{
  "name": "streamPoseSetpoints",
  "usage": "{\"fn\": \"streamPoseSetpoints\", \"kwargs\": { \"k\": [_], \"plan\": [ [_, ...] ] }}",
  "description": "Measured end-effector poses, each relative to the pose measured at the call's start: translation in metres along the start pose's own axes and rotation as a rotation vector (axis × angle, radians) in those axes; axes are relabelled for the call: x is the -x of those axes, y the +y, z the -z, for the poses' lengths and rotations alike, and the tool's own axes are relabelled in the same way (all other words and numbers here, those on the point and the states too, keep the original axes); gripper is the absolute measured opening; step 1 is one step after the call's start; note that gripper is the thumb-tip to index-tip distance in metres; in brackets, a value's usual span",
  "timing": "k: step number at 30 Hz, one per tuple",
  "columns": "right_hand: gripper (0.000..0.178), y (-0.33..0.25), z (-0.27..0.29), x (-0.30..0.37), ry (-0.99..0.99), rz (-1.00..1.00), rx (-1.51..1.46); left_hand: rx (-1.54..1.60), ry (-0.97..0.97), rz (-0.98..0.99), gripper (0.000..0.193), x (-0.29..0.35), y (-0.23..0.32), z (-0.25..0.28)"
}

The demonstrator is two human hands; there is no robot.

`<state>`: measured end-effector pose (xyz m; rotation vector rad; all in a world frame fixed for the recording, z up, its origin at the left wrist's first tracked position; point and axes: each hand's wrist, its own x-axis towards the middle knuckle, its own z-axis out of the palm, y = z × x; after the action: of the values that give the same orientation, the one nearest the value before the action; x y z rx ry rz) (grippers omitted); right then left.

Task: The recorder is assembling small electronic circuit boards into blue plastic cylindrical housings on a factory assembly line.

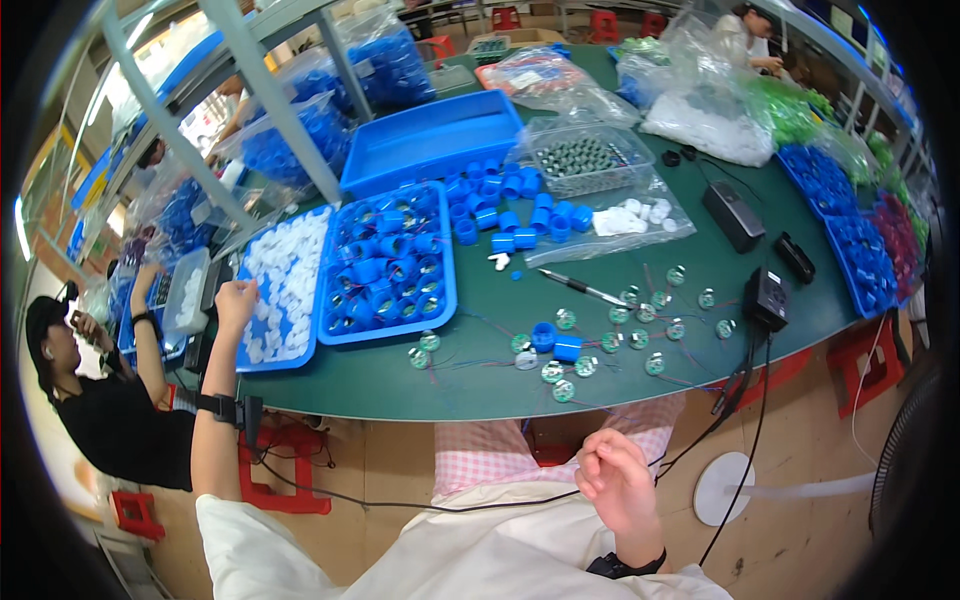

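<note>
My left hand (237,303) reaches to the left edge of a blue tray (275,364) filled with small white plastic parts (284,270). Its fingers are bunched together, and whatever may be between them is hidden. My right hand (615,480) is raised over my lap, short of the table edge, fingers curled in; I cannot make out anything in it. Beside the white parts, a second blue tray (449,290) holds blue cylindrical housings (385,270) with wires. Several round green circuit boards (563,390) with thin wires lie on the table's near side, around two blue housings (567,348).
Beyond the trays stand an empty blue bin (430,140), loose blue caps (490,200) and a clear box of metallic parts (585,160). A pen (583,287) lies mid-table. A black adapter (768,298) with cables sits at right. A co-worker (110,400) is at left.
</note>
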<state>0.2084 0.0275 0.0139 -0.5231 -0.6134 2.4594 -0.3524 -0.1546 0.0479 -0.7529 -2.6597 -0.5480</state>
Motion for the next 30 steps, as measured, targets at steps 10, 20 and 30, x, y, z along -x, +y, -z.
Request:
{"fn": "streamPoseSetpoints", "kwargs": {
  "k": [10,20,30],
  "plan": [
    [0.016,-0.008,0.014,0.013,-0.033,0.022,-0.048,0.392,-0.117,-0.770,0.025,0.059,0.325,0.015],
    [0.017,-0.018,0.019,0.055,0.010,0.179,-0.037,0.461,-0.517,-0.828,0.035,0.066,0.528,-0.138],
    [0.018,-0.026,0.029,0.067,0.069,0.266,-0.023,0.660,-0.828,-0.591,0.031,0.054,0.551,-0.156]
  ]
}}
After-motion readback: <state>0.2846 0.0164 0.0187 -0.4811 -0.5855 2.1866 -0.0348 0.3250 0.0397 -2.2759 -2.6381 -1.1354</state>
